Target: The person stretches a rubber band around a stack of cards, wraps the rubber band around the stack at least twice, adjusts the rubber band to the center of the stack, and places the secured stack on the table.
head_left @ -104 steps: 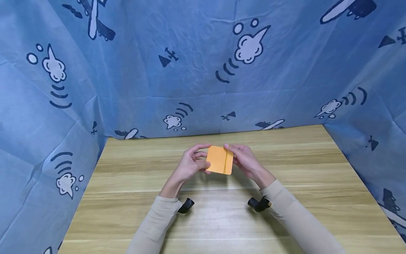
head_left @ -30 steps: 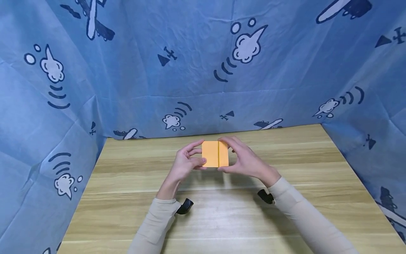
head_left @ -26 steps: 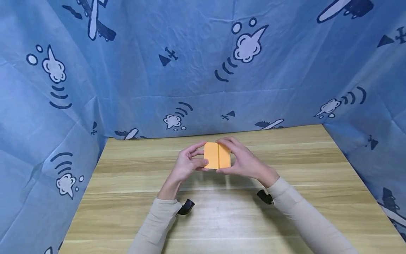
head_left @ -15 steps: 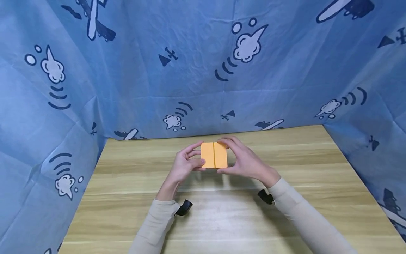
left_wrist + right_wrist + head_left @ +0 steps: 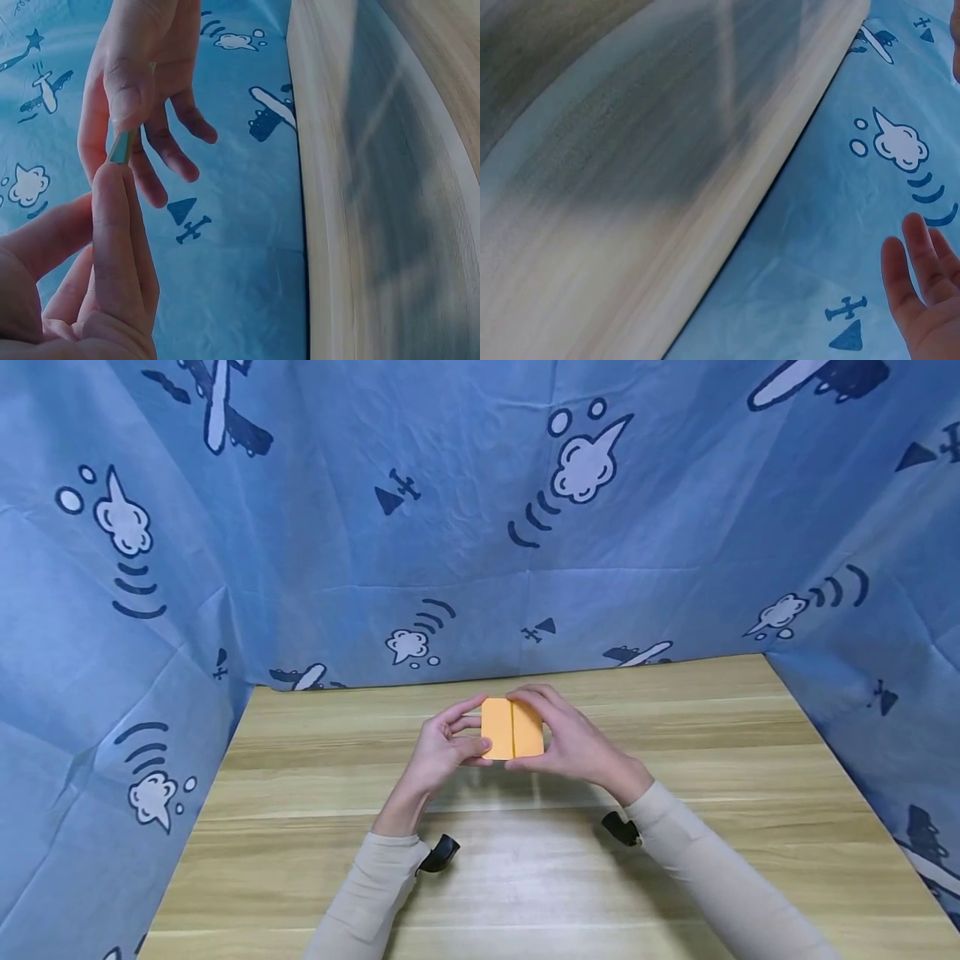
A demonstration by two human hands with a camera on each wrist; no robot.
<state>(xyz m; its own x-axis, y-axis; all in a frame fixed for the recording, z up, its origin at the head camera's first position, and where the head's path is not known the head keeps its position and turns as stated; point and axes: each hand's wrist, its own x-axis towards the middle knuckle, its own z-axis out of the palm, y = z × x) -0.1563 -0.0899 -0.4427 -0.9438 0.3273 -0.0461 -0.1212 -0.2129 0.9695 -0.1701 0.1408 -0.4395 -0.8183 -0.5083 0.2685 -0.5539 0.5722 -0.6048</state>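
A small square orange pad [image 5: 495, 727] is held up above the table, facing me, with a thin dark-yellow rubber band [image 5: 513, 731] running vertically near its middle. My left hand [image 5: 438, 745] pinches the pad's left side, thumb in front. The right hand [image 5: 573, 739] spans the pad from top to bottom, fingertips and thumb at the two ends of the band. In the left wrist view the pad [image 5: 120, 146] shows edge-on between both hands. The right wrist view shows only some fingers of the right hand [image 5: 930, 292]; the pad is out of that picture.
A light wooden table [image 5: 315, 877] lies beneath the hands. Blue cloth [image 5: 465, 527] printed with planes and clouds surrounds it at the back and both sides. Black wrist-camera mounts [image 5: 440, 853] stick inward from both sleeves.
The rubber band has shifted from near the pad's right edge to about its middle. My right hand changed from pinching the right corner to spanning top and bottom. The left grip stays much the same.
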